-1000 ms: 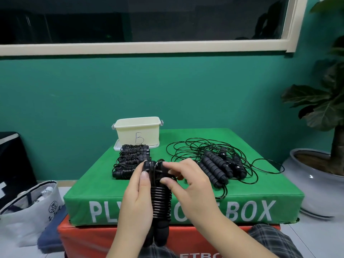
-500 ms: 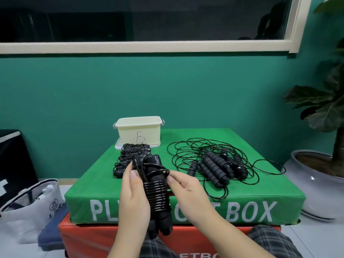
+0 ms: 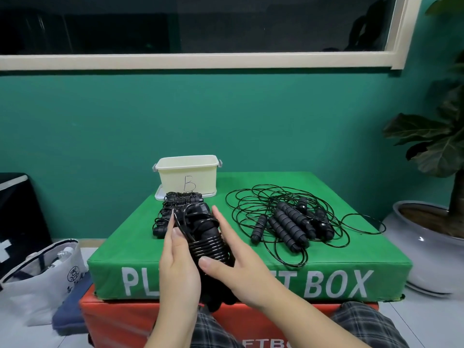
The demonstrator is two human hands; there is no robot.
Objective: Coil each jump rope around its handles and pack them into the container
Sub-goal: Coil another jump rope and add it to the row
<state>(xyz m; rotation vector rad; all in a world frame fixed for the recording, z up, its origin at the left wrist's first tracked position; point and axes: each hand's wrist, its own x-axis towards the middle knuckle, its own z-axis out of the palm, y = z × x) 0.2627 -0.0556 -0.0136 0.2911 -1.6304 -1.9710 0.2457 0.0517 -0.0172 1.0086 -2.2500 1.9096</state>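
A black jump rope [image 3: 206, 237], its cord coiled round both handles, stands upright between my hands above the front edge of the green box [image 3: 326, 272]. My left hand [image 3: 179, 267] grips it from the left, fingers behind the handles. My right hand [image 3: 231, 262] holds it from the right, thumb across the coils. Several coiled ropes [image 3: 175, 204] lie in a row behind it. A cream container [image 3: 188, 177] marked "B" stands at the back. Loose ropes [image 3: 291, 222] lie tangled on the right.
The green box sits on an orange box [image 3: 125, 320]. A white tote bag [image 3: 37, 277] and a dark case [image 3: 15, 209] stand on the floor at left. A potted plant [image 3: 431, 247] stands at right. My plaid-covered knees are below.
My right hand has come off the rope's top end and slid down to the coils. The bundle has tilted slightly and moved a little forward.
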